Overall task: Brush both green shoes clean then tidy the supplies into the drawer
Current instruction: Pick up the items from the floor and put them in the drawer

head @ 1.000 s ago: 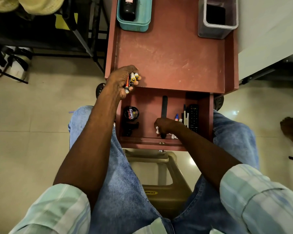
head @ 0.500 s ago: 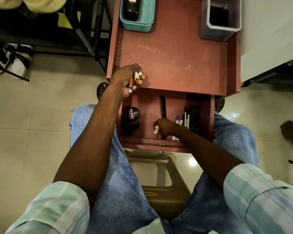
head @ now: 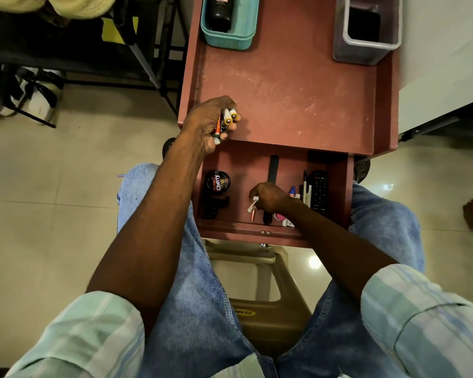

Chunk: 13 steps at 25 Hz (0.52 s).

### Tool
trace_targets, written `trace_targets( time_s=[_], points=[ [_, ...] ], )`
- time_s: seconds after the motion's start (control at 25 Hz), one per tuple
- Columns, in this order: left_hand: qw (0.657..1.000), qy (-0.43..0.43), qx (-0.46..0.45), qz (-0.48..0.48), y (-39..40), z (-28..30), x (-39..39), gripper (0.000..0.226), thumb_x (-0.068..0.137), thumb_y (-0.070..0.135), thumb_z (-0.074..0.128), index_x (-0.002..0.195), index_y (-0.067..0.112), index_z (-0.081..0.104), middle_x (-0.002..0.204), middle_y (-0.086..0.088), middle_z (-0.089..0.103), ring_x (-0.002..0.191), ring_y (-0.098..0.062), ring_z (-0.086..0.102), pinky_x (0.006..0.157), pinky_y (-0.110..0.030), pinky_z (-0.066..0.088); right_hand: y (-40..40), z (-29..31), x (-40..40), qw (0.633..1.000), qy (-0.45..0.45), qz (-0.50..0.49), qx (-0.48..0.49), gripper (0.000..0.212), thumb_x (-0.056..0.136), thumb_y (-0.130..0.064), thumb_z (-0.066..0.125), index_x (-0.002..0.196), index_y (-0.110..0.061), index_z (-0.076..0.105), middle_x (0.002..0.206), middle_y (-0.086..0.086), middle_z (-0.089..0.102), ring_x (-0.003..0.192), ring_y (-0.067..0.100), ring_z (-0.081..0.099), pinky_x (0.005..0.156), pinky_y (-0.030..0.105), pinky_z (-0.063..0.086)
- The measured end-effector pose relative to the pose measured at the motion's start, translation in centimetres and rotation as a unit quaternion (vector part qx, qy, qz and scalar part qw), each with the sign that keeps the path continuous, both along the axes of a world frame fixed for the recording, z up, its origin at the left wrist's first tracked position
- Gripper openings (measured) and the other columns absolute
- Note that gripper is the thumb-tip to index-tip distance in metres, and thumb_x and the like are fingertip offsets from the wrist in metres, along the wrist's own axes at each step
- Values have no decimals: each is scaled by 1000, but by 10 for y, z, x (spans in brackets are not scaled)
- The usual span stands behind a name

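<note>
— Looking down into the open drawer (head: 339,186): what lies in it?

— A round black polish tin (head: 218,182) with "Cherry" in white at the left, a dark object just below it, a long black strip (head: 272,170) in the middle, and pens (head: 307,188) beside a black remote (head: 319,191) at the right.

— And the hands?

— The left hand (head: 208,121) is curled round a bundle of small tubes (head: 228,118), yellow and white ends showing, over the red-brown table's (head: 284,85) near edge. The right hand (head: 268,196) is inside the drawer, pinching a small white-capped tube (head: 253,207) beside the strip.
</note>
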State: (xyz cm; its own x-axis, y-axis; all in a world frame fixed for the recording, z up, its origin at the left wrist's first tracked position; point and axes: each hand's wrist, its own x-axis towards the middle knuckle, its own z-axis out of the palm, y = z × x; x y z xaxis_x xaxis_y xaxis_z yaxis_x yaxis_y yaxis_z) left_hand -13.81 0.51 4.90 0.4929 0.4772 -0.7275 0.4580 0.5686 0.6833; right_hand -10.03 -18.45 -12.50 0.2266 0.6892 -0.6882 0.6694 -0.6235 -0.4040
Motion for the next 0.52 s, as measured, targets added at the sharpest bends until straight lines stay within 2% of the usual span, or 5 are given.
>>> trace_targets(
  time_s=[0.12, 0.28, 0.52],
  points=[
    [1000, -2, -3, 10, 3, -4, 0, 15, 83, 14, 60, 68, 14, 61, 61, -2, 65, 40, -8, 50, 37, -15, 29, 12, -2, -4, 998, 6, 51, -19, 23, 86, 1, 60, 106, -2, 71, 112, 13, 67, 98, 24, 62, 80, 26, 44],
    [1000, -13, -12, 10, 3, -3, 4, 16, 85, 15, 60, 69, 13, 59, 61, -2, 64, 39, -8, 49, 35, -15, 28, 18, -8, -4, 996, -1, 81, -37, 26, 87, 3, 53, 106, -1, 70, 110, 14, 68, 102, 29, 62, 90, 35, 50],
    [1000, -18, -7, 6, 3, 1, 6, 17, 85, 14, 59, 68, 13, 59, 60, -2, 63, 39, -8, 49, 36, -15, 28, 11, -10, -5, 987, -24, 144, -65, 20, 89, 2, 52, 99, 2, 69, 101, 16, 70, 96, 32, 64, 86, 38, 51]
  ],
)
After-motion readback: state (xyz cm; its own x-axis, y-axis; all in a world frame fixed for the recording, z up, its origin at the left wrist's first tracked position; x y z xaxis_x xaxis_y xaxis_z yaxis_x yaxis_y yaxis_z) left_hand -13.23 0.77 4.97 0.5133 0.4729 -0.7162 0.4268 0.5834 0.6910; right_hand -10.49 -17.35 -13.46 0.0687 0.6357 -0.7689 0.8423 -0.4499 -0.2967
